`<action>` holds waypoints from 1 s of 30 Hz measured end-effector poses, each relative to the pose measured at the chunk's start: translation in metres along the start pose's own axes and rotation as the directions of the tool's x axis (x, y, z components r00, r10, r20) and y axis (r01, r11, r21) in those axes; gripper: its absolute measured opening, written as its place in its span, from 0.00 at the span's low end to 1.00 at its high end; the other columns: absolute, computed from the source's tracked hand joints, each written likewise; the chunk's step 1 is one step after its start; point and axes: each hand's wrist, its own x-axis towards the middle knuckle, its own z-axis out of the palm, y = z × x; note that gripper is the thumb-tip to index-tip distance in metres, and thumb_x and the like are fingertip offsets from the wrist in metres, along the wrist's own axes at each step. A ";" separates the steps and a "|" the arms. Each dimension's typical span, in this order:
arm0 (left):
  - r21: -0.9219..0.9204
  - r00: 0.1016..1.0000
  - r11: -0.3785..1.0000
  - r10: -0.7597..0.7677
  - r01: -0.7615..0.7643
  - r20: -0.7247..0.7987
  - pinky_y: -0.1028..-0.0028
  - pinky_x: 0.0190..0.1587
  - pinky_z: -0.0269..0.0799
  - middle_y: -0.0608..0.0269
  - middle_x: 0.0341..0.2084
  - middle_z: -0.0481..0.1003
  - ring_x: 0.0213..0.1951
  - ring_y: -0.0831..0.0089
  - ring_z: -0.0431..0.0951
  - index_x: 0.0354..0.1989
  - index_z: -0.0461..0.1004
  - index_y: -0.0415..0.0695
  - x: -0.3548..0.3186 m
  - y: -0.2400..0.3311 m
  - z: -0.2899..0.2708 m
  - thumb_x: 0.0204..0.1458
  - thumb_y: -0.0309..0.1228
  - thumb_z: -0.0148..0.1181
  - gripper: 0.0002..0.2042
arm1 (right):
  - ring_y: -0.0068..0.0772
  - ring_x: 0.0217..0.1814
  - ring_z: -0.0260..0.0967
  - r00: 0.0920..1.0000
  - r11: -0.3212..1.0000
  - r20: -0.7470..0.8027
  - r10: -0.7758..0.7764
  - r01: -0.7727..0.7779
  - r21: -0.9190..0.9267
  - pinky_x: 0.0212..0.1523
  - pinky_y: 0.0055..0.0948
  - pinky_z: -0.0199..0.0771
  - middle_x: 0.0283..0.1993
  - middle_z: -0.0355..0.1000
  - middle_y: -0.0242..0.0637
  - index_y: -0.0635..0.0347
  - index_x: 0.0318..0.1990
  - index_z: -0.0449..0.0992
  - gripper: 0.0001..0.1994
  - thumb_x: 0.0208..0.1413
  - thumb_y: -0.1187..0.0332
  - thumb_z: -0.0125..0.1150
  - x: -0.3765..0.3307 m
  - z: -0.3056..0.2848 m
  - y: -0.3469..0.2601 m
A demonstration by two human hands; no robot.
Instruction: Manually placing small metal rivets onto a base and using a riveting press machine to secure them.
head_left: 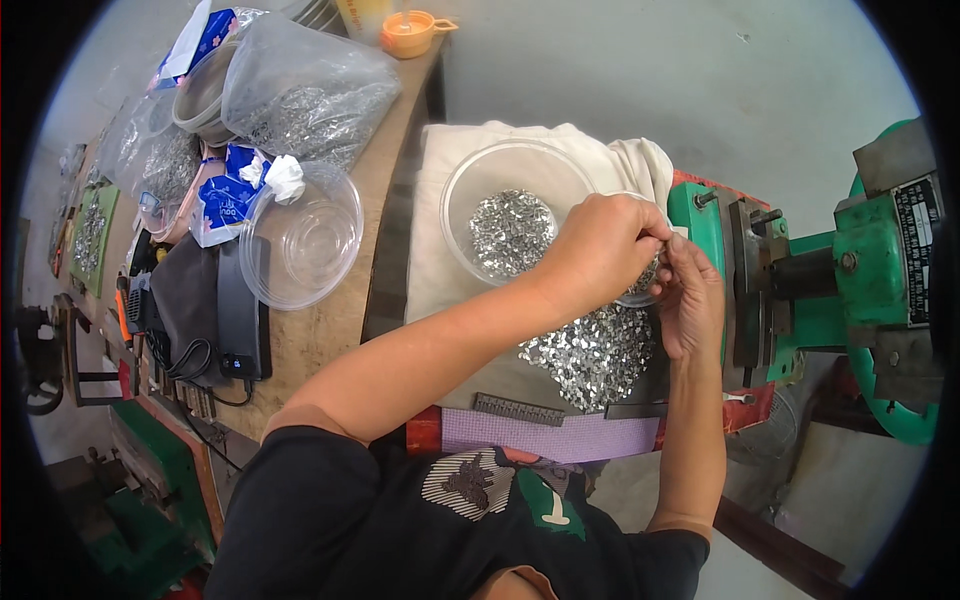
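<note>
My left hand (pixel 605 245) reaches across to the right, its thumb and fingers pinched together. Its fingertips meet those of my right hand (pixel 693 305), whose thumb and forefinger are also closed. Whatever sits between them is too small or hidden to make out. Just below, partly covered by my hands, is a small clear container (pixel 640 298) with shiny bits in it. A larger translucent plastic bowl (pixel 452 205) holding small silvery metal pieces (pixel 510 232) stands left of my hands. A loose heap of similar metal pieces (pixel 592 358) lies in front of them.
A green machine press (pixel 870 255) stands close on the right. Cream cloth (pixel 435 165) lies under the bowl. On the left wooden table (pixel 330 350) are a clear lid-like tub (pixel 345 245), a plastic bag of metal pieces (pixel 310 100), tissue packs and an orange cup (pixel 408 38).
</note>
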 end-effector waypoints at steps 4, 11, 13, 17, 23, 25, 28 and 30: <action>0.286 0.985 0.945 0.170 -0.161 -0.008 0.66 0.37 0.78 0.48 0.32 0.82 0.34 0.59 0.84 0.42 0.82 0.38 -0.027 -0.001 -0.013 0.52 0.25 0.62 0.10 | 0.15 0.26 0.67 0.982 0.922 -0.031 -0.188 0.166 -0.349 0.28 0.17 0.70 0.29 0.77 0.27 0.65 0.40 0.84 0.09 0.58 0.68 0.69 -0.002 0.001 0.001; 0.193 0.991 0.972 0.128 -0.133 0.040 0.70 0.38 0.78 0.54 0.35 0.82 0.32 0.62 0.83 0.44 0.81 0.38 -0.111 0.003 -0.056 0.52 0.19 0.63 0.10 | 0.16 0.30 0.72 0.867 0.503 0.138 -0.479 0.400 -0.767 0.33 0.18 0.72 0.30 0.80 0.32 0.68 0.40 0.84 0.07 0.56 0.74 0.70 -0.007 -0.012 0.009; 0.195 0.999 0.980 0.047 -0.048 0.006 0.69 0.37 0.78 0.55 0.35 0.81 0.32 0.61 0.82 0.41 0.81 0.38 -0.140 -0.002 -0.062 0.51 0.19 0.64 0.09 | 0.17 0.30 0.73 0.892 0.582 0.114 -0.438 0.378 -0.720 0.34 0.19 0.72 0.31 0.80 0.32 0.68 0.41 0.84 0.07 0.56 0.75 0.69 -0.013 -0.009 0.009; 0.255 0.994 0.961 -0.089 0.104 -0.070 0.69 0.37 0.76 0.58 0.35 0.81 0.35 0.62 0.81 0.38 0.82 0.39 -0.187 -0.015 -0.067 0.47 0.19 0.67 0.09 | 0.19 0.33 0.74 0.959 0.785 0.109 -0.263 0.278 -0.554 0.35 0.20 0.73 0.31 0.79 0.32 0.70 0.39 0.83 0.05 0.56 0.77 0.67 -0.044 0.010 0.005; 0.330 0.998 0.942 -0.055 0.058 -0.019 0.68 0.46 0.72 0.57 0.42 0.80 0.43 0.61 0.78 0.37 0.81 0.41 -0.215 -0.032 -0.064 0.42 0.19 0.69 0.12 | 0.27 0.32 0.74 0.885 0.652 0.445 -0.139 0.420 -0.632 0.35 0.25 0.73 0.32 0.78 0.32 0.60 0.37 0.84 0.05 0.51 0.76 0.70 -0.095 0.029 0.051; 0.347 0.998 0.936 -0.055 0.058 -0.017 0.68 0.46 0.71 0.57 0.42 0.80 0.43 0.61 0.78 0.36 0.81 0.41 -0.216 -0.032 -0.063 0.42 0.20 0.70 0.11 | 0.32 0.35 0.71 0.689 0.209 0.683 -0.243 0.725 -0.657 0.37 0.30 0.69 0.32 0.75 0.29 0.54 0.34 0.83 0.07 0.46 0.73 0.72 -0.099 0.032 0.067; 0.369 0.998 0.927 -0.069 0.070 -0.015 0.67 0.46 0.71 0.58 0.43 0.79 0.43 0.61 0.77 0.35 0.81 0.42 -0.215 -0.031 -0.063 0.41 0.21 0.71 0.11 | 0.34 0.39 0.68 0.696 0.110 0.683 -0.221 0.714 -0.692 0.41 0.35 0.65 0.32 0.72 0.26 0.53 0.32 0.82 0.08 0.42 0.71 0.73 -0.106 0.032 0.077; 0.368 0.997 0.926 -0.081 0.080 -0.015 0.67 0.45 0.71 0.59 0.42 0.79 0.42 0.60 0.77 0.34 0.81 0.42 -0.216 -0.031 -0.063 0.41 0.22 0.71 0.11 | 0.33 0.40 0.68 0.679 0.075 0.695 -0.236 0.726 -0.683 0.42 0.35 0.65 0.33 0.72 0.26 0.52 0.32 0.83 0.08 0.42 0.70 0.73 -0.106 0.034 0.076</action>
